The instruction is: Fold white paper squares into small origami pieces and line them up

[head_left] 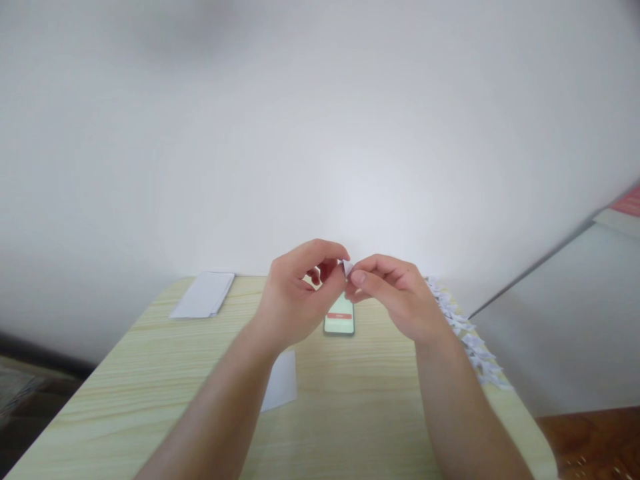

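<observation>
A small folded piece of white paper (348, 268) is pinched between both hands above the table. My left hand (303, 293) grips its left side between thumb and forefinger. From the other side, the thumb and fingers of my right hand (393, 293) close on it. Most of the paper is hidden by fingertips, so its exact shape cannot be made out. Below the hands lies a phone (339, 325) with a lit screen, partly covered by them. A white sheet of paper (283, 381) rests on the table beside my left forearm, which hides part of it.
A stack of white paper (205, 295) lies at the table's back left. Several folded white paper pieces (475, 347) line the right edge of the wooden table (360, 413). A white wall (320, 133) rises directly behind, and a white panel (560, 320) stands on the right.
</observation>
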The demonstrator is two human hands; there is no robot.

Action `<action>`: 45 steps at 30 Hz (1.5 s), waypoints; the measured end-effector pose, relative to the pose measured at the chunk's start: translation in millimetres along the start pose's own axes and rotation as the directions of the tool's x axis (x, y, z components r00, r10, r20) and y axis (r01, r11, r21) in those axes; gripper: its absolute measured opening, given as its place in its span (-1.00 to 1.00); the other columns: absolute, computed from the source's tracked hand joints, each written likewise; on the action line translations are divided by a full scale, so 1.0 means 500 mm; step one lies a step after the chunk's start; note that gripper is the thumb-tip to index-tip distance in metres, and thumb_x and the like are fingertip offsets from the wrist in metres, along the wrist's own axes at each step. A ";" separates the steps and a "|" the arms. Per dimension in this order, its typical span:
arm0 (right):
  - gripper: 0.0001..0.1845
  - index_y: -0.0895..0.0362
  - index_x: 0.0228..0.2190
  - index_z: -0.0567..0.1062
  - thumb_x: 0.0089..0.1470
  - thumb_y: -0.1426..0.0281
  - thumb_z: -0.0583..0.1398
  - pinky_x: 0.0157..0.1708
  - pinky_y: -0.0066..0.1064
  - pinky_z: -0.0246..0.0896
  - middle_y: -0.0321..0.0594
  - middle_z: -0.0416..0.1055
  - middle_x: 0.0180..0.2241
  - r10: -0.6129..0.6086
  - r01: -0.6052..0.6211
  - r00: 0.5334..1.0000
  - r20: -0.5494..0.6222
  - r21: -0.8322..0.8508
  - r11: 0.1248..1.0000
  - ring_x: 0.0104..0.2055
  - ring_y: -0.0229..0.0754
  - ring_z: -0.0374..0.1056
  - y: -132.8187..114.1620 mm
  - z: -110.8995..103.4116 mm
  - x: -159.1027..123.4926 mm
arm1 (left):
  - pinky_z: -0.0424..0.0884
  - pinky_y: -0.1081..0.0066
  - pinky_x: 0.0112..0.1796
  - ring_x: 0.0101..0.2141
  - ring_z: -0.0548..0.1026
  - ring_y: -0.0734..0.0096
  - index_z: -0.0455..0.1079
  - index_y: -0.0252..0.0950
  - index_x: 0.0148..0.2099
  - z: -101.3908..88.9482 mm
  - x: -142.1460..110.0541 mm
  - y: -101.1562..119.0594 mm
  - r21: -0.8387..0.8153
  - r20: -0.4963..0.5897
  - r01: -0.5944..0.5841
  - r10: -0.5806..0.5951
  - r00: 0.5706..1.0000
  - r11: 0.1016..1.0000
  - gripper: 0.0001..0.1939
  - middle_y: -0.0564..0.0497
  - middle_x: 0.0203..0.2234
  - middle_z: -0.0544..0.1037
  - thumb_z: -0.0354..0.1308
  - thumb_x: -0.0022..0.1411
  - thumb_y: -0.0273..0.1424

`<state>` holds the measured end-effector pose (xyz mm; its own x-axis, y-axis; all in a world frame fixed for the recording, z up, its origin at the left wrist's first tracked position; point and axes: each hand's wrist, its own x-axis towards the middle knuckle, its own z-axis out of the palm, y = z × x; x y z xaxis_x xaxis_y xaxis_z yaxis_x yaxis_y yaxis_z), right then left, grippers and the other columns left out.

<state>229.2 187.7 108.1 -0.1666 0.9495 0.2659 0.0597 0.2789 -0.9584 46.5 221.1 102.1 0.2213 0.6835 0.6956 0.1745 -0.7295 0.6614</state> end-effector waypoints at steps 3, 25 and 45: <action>-0.79 0.07 -0.29 0.56 0.10 0.25 0.42 -0.20 -0.29 0.42 -0.27 0.55 -0.30 0.000 0.000 1.000 -0.019 0.016 1.000 -0.25 -0.19 0.48 0.002 0.004 0.000 | 0.42 0.49 -0.38 -0.41 0.48 0.54 0.53 -0.22 -0.16 0.002 0.000 -0.001 0.041 -0.006 -0.002 0.002 1.000 0.999 -0.82 0.11 -0.41 0.53 0.17 0.28 -0.57; -0.80 0.03 -0.20 0.52 0.10 0.39 0.36 -0.09 -0.24 0.46 -0.25 0.63 -0.24 -0.175 0.124 0.971 -0.163 -0.286 0.950 -0.17 -0.13 0.56 -0.006 0.019 -0.008 | 0.48 0.47 -0.33 -0.38 0.54 0.48 0.54 -0.23 -0.11 -0.005 0.002 0.011 -0.020 0.104 0.161 -0.158 0.982 0.987 -0.88 0.08 -0.40 0.61 0.21 0.32 -0.44; -0.84 0.04 -0.23 0.49 0.14 0.52 0.23 -0.17 -0.26 0.48 -0.32 0.62 -0.34 -0.101 0.112 0.978 -0.183 0.056 0.992 -0.28 -0.17 0.57 -0.004 0.028 -0.003 | 0.46 0.42 -0.34 -0.30 0.57 0.40 0.61 -0.23 -0.15 -0.008 0.002 0.021 -0.008 0.132 0.096 -0.095 0.987 0.995 -0.86 0.01 -0.29 0.66 0.20 0.34 -0.40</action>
<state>215.7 183.9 108.2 0.0110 0.9268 0.3753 -0.0146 0.3754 -0.9267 44.7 214.3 111.0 0.3286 0.7401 0.5867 0.1874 -0.6600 0.7275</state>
